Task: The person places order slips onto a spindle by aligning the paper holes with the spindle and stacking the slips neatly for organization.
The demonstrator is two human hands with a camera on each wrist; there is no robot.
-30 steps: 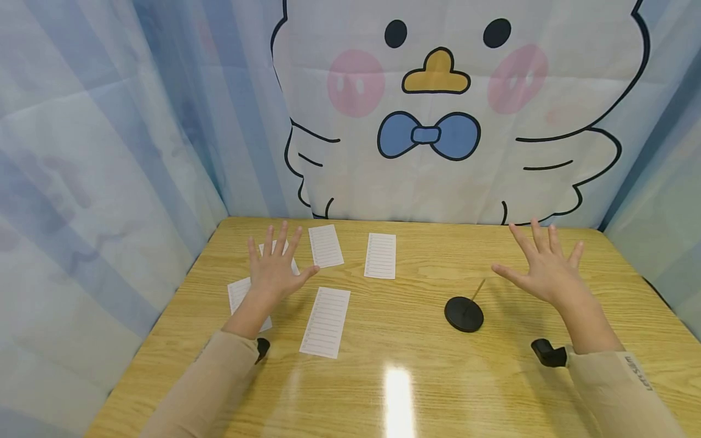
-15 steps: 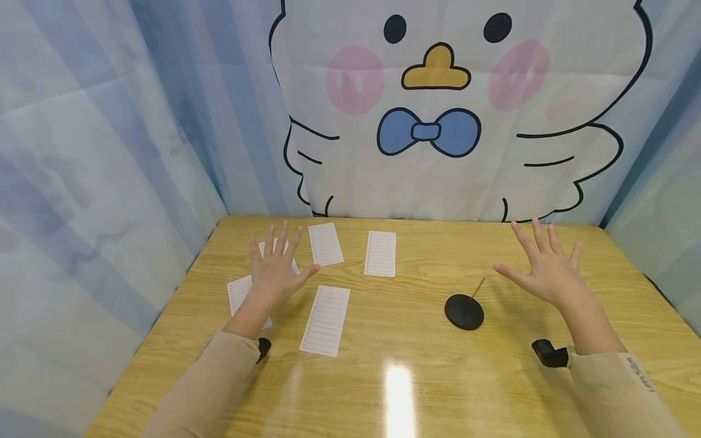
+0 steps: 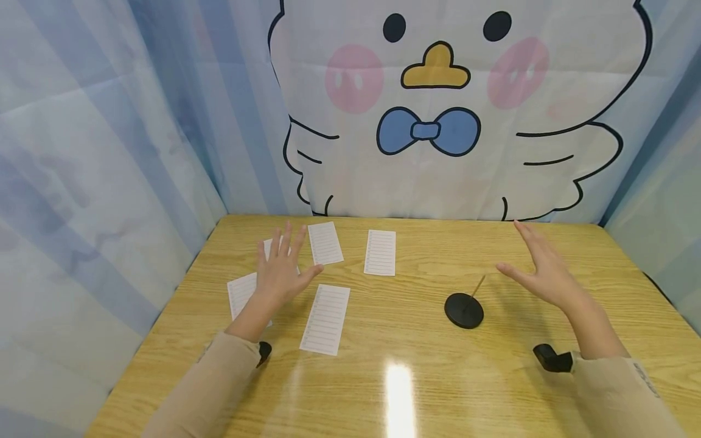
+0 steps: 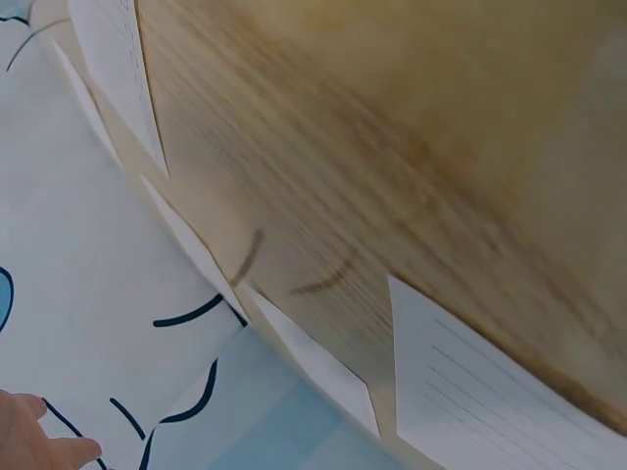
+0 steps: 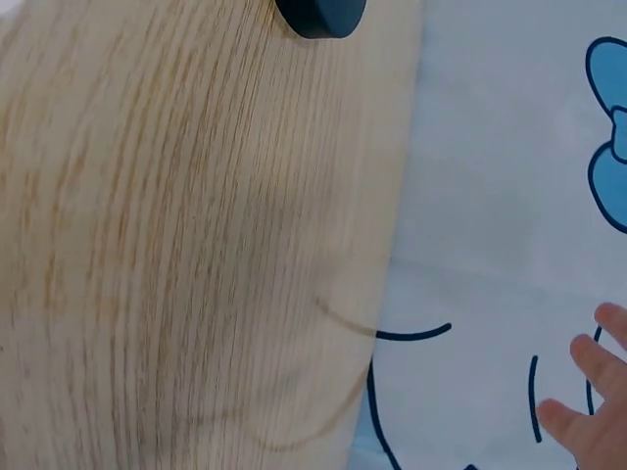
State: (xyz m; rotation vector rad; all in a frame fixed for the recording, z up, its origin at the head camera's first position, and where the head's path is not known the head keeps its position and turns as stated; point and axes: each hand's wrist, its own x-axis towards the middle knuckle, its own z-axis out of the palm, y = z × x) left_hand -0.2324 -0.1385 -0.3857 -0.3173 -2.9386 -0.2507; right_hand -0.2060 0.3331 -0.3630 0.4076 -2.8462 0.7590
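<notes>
Wooden table [image 3: 400,319], blue-and-white curtain [image 3: 109,152], printed cartoon bird [image 3: 432,182], blue bow tie [image 3: 426,131]

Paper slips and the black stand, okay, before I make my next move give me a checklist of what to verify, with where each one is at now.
1. Hands free: ok. The left hand and right hand are spread, holding nothing.
2. Paper slips separate: ok. Five lie apart on the table.
3. Slips fully visible from the head camera: not ok. The left hand and wrist partly hide two.
4. Right hand at the black stand: not ok. It is apart, off to the right.
5. Rod exactly vertical: cannot tell from this angle.
6. Small marks readable: cannot tell; too tiny.
</notes>
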